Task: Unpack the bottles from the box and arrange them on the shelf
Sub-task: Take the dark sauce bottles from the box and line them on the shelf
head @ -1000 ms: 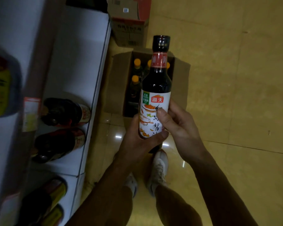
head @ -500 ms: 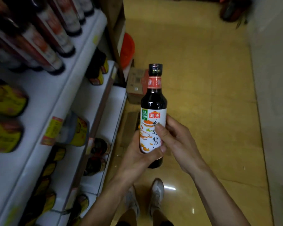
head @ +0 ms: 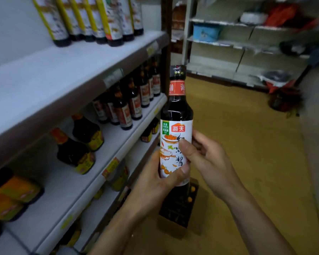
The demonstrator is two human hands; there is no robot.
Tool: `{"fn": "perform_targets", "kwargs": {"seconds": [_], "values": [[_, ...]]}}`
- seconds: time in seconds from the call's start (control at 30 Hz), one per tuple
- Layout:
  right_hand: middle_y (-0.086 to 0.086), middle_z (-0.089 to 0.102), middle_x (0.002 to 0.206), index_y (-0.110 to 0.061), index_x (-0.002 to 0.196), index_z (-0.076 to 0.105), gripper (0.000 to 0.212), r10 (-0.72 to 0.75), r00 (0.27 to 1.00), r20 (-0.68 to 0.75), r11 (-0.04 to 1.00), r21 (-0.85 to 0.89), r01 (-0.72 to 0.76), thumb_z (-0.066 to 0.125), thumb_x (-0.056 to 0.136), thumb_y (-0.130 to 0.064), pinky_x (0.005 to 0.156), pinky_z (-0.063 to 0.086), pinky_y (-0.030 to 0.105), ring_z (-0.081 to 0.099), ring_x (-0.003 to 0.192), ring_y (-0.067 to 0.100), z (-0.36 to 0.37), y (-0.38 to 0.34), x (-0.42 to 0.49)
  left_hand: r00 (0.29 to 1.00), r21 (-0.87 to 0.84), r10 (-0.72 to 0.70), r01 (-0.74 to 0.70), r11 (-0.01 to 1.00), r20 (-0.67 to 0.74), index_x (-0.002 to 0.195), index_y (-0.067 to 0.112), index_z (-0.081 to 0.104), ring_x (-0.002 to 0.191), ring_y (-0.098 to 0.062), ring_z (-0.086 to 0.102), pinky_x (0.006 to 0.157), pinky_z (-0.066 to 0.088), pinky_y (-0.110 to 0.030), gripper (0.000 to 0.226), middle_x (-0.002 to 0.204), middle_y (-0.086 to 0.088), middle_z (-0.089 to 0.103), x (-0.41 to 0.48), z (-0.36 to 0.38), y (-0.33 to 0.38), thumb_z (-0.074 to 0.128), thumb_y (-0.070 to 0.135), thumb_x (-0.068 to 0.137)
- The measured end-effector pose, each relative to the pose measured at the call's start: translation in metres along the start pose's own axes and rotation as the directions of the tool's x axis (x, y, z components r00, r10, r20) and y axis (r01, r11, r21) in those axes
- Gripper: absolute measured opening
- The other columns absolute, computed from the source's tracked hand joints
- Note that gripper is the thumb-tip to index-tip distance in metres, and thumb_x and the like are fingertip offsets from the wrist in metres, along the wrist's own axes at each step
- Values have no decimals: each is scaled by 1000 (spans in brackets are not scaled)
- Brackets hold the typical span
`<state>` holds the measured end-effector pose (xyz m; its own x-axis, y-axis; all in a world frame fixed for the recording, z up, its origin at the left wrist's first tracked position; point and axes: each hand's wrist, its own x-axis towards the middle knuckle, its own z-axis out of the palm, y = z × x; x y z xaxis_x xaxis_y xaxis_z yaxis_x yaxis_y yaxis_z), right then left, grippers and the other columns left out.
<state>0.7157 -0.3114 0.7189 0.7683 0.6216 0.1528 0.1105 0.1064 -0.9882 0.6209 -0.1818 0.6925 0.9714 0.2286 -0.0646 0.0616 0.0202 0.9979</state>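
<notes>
A dark sauce bottle [head: 177, 115] with a white label and a red neck band stands upright in front of me. My left hand [head: 155, 183] grips its lower part from the left, thumb across the label. My right hand [head: 206, 161] holds it from the right, thumb pressed on the label. Below the hands, the open cardboard box [head: 179, 208] sits on the floor with yellow-capped bottles inside. The white shelf [head: 44, 74] runs along the left, its upper level largely bare at the front.
Tall bottles [head: 92, 21] stand at the back of the top shelf level. Dark bottles [head: 129, 102] line the level below. Squat bottles with yellow labels [head: 81, 144] stand nearer me. Another white rack [head: 247, 52] stands across the yellow floor.
My view has swung up from the floor and box to the shelves. Both hands have kept their hold on the bottle, which stays upright in front of me.
</notes>
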Motion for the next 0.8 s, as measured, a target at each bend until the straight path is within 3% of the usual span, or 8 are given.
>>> {"fn": "perform_targets", "kwargs": {"seconds": [0.07, 0.17, 0.33, 0.5, 0.6, 0.8], "values": [[-9, 76, 120, -32, 131, 66, 36, -40, 998, 45, 999, 14, 40, 66, 97, -44, 84, 58, 19, 73, 110, 9, 16, -18, 6, 998, 18, 39, -38, 999, -44, 128, 40, 60, 111, -10, 73, 86, 58, -19, 42, 123, 10, 75, -10, -14, 17, 77, 43, 90], [-11, 77, 117, -46, 121, 69, 27, -96, 988, 121, 995, 34, 93, 66, 95, -42, 83, 59, 20, 74, 108, 9, 44, -44, 16, 988, 6, 82, -82, 997, -132, 125, 37, 62, 107, -10, 74, 82, 59, -20, 40, 119, 9, 76, -27, -35, 44, 78, 39, 88], [-15, 77, 115, -35, 123, 67, 31, -189, 955, 226, 982, 47, 183, 65, 92, -41, 80, 58, 16, 74, 105, 4, 99, -82, 29, 948, 31, 159, -156, 987, -274, 125, 31, 62, 102, -7, 75, 78, 58, -15, 46, 115, 10, 77, -61, -79, 80, 82, 38, 84], [-10, 77, 118, -24, 128, 67, 33, -278, 905, 322, 960, 95, 262, 63, 97, -35, 86, 58, 18, 74, 109, 8, 168, -115, 32, 903, 161, 232, -185, 970, -363, 130, 35, 61, 113, -10, 72, 98, 57, -36, 55, 123, 10, 75, -109, -136, 110, 80, 48, 79], [-7, 77, 119, -21, 129, 66, 35, -312, 870, 382, 950, 123, 287, 62, 98, -35, 88, 59, 22, 74, 110, 11, 211, -128, 29, 877, 202, 263, -195, 960, -402, 133, 36, 59, 116, -12, 71, 102, 56, -47, 60, 126, 9, 74, -140, -167, 124, 78, 54, 78], [-5, 77, 117, -21, 126, 68, 33, -371, 807, 458, 928, 164, 334, 63, 97, -37, 88, 60, 24, 74, 109, 13, 294, -146, 23, 809, 233, 328, -242, 942, -488, 129, 26, 61, 110, -13, 74, 91, 61, -29, 50, 120, 5, 77, -197, -225, 136, 78, 36, 83]]}}
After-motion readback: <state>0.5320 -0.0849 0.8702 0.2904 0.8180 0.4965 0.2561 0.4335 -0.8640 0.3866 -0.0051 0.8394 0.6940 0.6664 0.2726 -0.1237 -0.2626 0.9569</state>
